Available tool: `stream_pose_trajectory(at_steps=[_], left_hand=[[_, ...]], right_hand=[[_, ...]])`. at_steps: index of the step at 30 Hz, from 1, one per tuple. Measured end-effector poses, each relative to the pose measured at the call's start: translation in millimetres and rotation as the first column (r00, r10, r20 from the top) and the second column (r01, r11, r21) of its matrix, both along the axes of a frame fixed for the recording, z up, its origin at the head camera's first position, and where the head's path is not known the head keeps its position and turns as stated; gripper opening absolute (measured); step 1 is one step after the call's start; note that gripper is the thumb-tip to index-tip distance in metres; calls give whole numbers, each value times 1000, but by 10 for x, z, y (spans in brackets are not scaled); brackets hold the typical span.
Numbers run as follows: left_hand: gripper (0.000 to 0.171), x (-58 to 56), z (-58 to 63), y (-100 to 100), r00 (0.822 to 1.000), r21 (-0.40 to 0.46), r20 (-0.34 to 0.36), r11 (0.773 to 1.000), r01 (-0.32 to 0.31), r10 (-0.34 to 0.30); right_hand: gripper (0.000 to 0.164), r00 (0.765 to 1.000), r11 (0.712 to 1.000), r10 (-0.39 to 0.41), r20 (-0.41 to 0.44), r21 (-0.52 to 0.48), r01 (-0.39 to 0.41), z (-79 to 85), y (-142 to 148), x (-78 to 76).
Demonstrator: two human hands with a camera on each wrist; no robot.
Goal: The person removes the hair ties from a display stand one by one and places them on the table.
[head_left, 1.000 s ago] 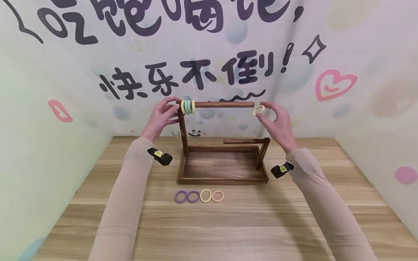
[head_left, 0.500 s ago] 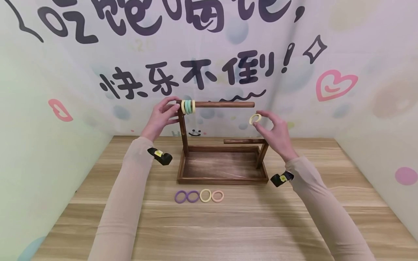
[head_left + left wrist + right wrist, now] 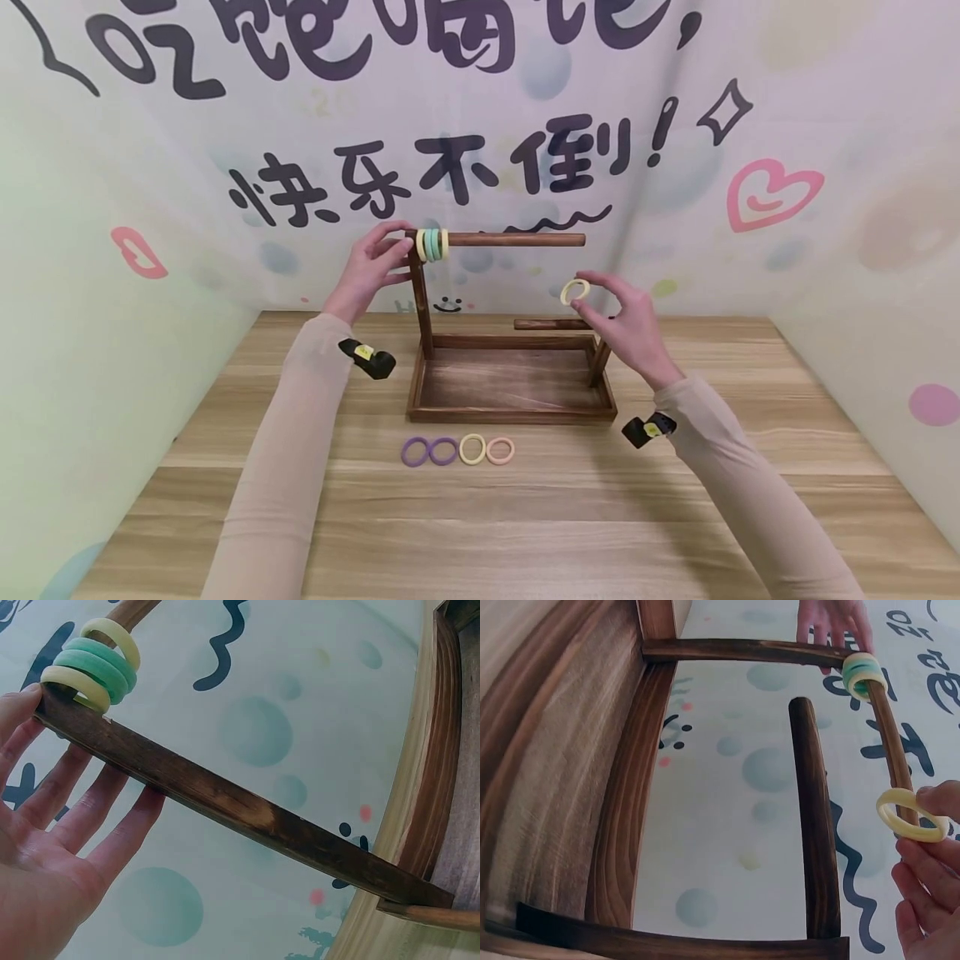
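Note:
My right hand pinches a pale yellow hair tie between thumb and fingertips. The hair tie is held off the rods, between the upper rod and the lower rod in the head view. My left hand holds the top of the wooden rack's tall left post, thumb on one side and fingers against the other. Beside that hand, two mint hair ties sit between two pale yellow ones at the upper rod's left end.
The rack's shallow tray stands on the wooden table. In front lie two purple hair ties, a yellow one and a pink one in a row. A printed cloth hangs behind.
My right hand has carried the yellow hair tie down and left, from beside the upper rod's free end to just above the lower rod. The left hand stays in place.

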State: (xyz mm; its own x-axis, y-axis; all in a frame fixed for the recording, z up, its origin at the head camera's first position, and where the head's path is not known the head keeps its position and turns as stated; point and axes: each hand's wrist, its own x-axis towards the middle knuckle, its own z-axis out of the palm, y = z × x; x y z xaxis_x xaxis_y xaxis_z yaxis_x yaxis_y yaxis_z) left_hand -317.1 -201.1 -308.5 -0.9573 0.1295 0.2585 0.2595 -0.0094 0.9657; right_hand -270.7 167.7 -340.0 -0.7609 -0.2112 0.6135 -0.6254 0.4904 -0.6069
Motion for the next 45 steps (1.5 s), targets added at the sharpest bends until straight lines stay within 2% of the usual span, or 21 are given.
stream_pose_trajectory(at_steps=[8, 20, 25, 30, 35, 45], left_hand=[[24, 1, 7, 1, 1000, -14, -8, 1000, -21, 21], [22, 20, 21, 5, 1000, -7, -9, 1000, -21, 21], [23, 24, 23, 11, 1000, -6, 0, 1000, -16, 16], [24, 13, 30, 11, 1000, -9, 4, 1000, -17, 17], [23, 9, 27, 18, 1000, -16, 3, 1000, -26, 26], [23, -2, 13, 14, 1000, 2, 3, 1000, -12, 12]], right_hand=[[38, 996, 997, 69, 48, 16, -70, -4, -52, 125], [40, 985, 991, 134, 104, 4, -135, -141, -109, 245], [40, 971, 980, 193, 140, 31, -199, -201, -79, 319], [42, 947, 956, 275, 166, 59, -288, -299, -54, 354], [40, 942, 942, 295, 158, 118, -315, -422, -33, 359], [38, 918, 922, 341, 204, 118, -369, -567, -2, 427]])
